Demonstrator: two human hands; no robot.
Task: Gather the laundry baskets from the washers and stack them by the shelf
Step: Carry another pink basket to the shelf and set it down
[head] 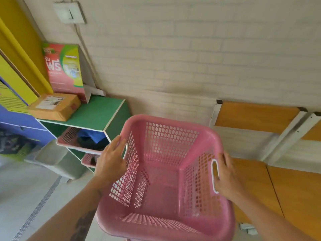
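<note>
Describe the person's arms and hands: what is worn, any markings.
Both arms are bare to the picture's edge; no sleeves show. The left hand and right hand wear no gloves, rings or watch. The left forearm carries a dark tattoo, with a smaller dark mark nearer the wrist. The right forearm shows no marking.
</note>
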